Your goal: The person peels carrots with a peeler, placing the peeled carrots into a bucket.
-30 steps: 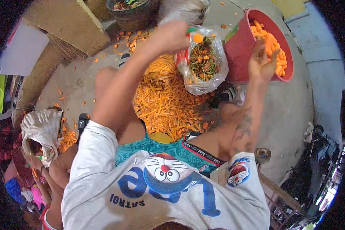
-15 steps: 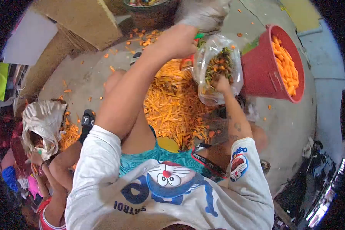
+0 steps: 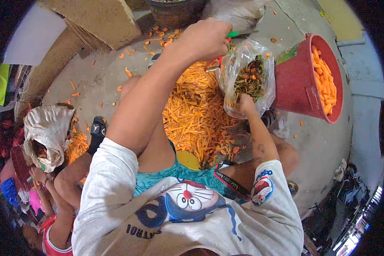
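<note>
One crinkled clear bag, tangled stems; left hand clenched on green handle, right hand inside, grip unclear

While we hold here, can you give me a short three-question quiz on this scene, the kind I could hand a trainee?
1. Where is the person's right hand?
A) On the left knee
B) In the mouth of the clear plastic bag
C) On the cardboard

2. True or false: the red bucket holds peeled carrots.

3. Fill in the blank: the main heap of carrot peelings lies between the person's ____.

Key: 1 B; 2 true; 3 legs.
</note>
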Motion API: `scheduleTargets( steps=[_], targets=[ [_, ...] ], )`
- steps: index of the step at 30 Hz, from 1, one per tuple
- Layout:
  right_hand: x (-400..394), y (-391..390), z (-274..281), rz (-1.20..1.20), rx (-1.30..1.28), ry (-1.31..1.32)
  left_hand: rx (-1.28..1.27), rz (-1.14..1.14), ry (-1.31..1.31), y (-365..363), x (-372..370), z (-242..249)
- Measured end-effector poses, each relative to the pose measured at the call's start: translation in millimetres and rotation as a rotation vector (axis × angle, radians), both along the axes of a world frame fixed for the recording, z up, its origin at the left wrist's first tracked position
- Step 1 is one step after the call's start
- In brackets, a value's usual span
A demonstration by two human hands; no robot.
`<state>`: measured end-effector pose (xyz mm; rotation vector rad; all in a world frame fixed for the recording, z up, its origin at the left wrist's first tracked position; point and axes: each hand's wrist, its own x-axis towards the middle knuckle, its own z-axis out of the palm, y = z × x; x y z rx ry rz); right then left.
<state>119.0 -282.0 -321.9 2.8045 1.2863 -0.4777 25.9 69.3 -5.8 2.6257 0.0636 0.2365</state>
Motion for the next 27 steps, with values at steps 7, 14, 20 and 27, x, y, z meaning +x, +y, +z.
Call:
scheduleTargets(
  steps=[7,14,20,27],
  targets=[
    [72,5,7,-0.554,0.125,0.23,-0.044,0.009,-0.014,8,4,-3],
    [67,8,117,-0.403,-0.084,1.15,-0.023,-0.024,0.026,12,1,-1],
    [55,31,58,-0.263,0.316,0.168,-0.019,-0.035,0.029,13,0,-3],
    [51,52,25,-0.06,0.412,-0.144,-0.057,-0.016,0.003,24,3,-7]
  ],
)
